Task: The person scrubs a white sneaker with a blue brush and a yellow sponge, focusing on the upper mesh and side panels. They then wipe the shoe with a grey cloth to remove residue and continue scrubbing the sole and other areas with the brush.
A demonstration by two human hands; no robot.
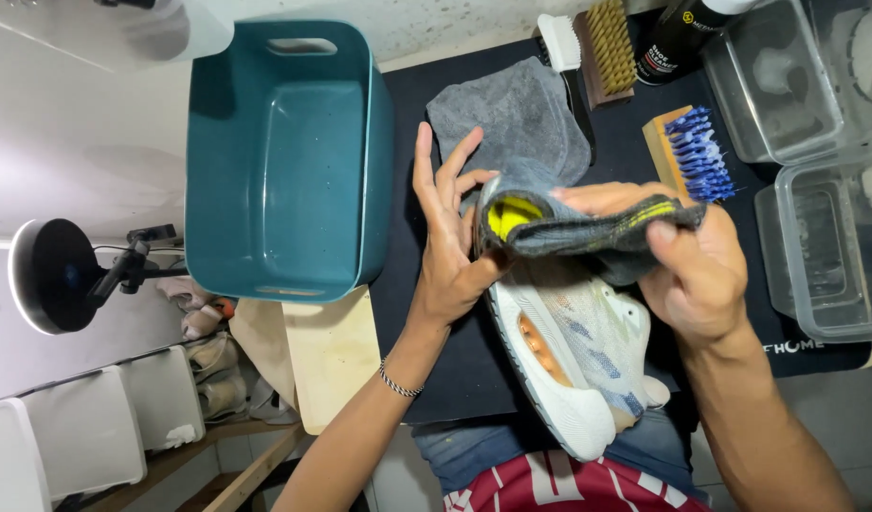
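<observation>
The left hand (pixel 447 251) lies flat, fingers spread, against the heel of the white sneaker (pixel 573 356), its grip open. The right hand (pixel 687 261) grips a gray cloth (pixel 578 228) pressed over the sneaker, above the dark mat (pixel 436 360) on the desk. A teal tub (pixel 284 161) stands left.
</observation>
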